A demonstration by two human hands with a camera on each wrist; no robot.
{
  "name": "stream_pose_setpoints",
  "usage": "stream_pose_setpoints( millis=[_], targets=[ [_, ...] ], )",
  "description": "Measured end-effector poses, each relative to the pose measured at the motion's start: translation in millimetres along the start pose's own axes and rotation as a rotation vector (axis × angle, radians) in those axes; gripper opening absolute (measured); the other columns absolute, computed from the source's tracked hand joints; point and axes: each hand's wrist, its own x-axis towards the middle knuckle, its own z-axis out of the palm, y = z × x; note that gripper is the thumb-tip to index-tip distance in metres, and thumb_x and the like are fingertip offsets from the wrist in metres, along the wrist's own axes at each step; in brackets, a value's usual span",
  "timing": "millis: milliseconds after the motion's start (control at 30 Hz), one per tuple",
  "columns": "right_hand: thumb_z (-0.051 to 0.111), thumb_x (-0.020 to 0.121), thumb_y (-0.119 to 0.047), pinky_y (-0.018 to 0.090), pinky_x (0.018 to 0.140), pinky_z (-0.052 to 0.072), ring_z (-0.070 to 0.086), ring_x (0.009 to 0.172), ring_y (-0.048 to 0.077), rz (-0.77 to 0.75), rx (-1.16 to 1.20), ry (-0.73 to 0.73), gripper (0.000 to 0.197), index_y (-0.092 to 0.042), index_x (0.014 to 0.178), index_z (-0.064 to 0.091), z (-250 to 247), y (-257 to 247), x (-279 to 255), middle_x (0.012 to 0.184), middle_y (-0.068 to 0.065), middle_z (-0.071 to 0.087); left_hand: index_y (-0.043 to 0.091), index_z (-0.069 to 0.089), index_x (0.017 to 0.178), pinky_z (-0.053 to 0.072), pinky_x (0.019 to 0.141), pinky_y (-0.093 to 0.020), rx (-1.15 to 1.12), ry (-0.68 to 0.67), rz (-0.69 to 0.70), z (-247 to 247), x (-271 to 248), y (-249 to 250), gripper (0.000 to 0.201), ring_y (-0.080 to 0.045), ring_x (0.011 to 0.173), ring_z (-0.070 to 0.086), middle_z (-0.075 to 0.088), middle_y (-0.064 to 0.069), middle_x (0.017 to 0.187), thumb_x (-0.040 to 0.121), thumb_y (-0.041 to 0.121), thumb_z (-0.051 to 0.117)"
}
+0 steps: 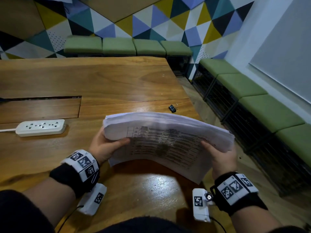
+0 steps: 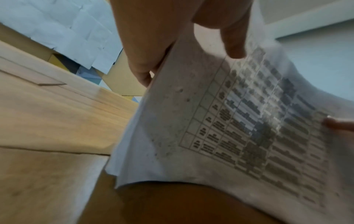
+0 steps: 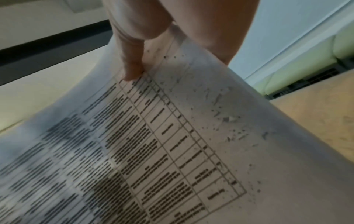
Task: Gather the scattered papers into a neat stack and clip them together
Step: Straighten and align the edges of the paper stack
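Black binder clip (image 1: 172,108) lying on counter (image 1: 101,81), showing only in head view; left hand (image 1: 102,147) and right hand (image 1: 220,158) both pinching arched, printed paper stack (image 1: 165,142).

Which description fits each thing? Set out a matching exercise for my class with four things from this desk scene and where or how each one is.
Things:
1. paper stack
2. binder clip
3. power strip
4. bench cushions

Descriptions:
A. green, along the wall
B. white, lying on the table at the left
C. held bowed between both hands
D. black, lying on the table beyond the papers

Pairs: 1-C, 2-D, 3-B, 4-A
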Motion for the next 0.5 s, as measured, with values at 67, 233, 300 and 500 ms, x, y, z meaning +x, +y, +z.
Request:
stream_pose_setpoints(
  millis=[67,233,300,500],
  targets=[
    [0.088,0.05,-0.021,0.039,0.08,0.057,0.068,0.078,0.01,0.034,0.081,-0.073,0.041,-0.022,0.087,0.07,-1,5,2,0.082,-0.002,0.073,0.02,0.064,0.096,0.057,0.078,-0.029,0.015,0.04,-0.025,2,-2,-1,0.062,-0.021,0.102,0.065,0.075,0.003,0.086,0.041,0.038,0.086],
    [0.089,0.032,-0.042,0.031,0.072,0.058,0.07,0.082,0.008,-0.068,0.207,-0.168,0.059,-0.024,0.086,0.073,-6,-8,-5,0.085,-0.007,0.076,0.018,0.065,0.094,0.057,0.06,-0.023,-0.122,0.014,0.006,11,-13,23,0.072,-0.014,0.082,0.071,0.076,0.003,0.08,0.029,0.033,0.091],
    [0.082,0.05,-0.02,0.026,0.077,0.056,0.067,0.09,0.012,-0.101,0.238,-0.22,0.05,-0.018,0.097,0.067,-15,-20,-7,0.09,-0.002,0.074,0.014,0.063,0.101,0.055,0.06,-0.017,-0.103,-0.051,0.078,8,-17,35,0.079,-0.006,0.08,0.07,0.076,0.008,0.085,0.029,0.031,0.092],
    [0.077,0.063,0.003,0.026,0.068,0.056,0.068,0.069,-0.001,-0.002,0.044,-0.145,0.032,-0.024,0.078,0.07,-19,15,-10,0.07,-0.015,0.074,0.022,0.065,0.102,0.055,0.08,-0.024,0.087,-0.023,0.075,4,-21,11,0.063,-0.007,0.093,0.068,0.074,0.007,0.095,0.043,0.033,0.087]
  ],
)
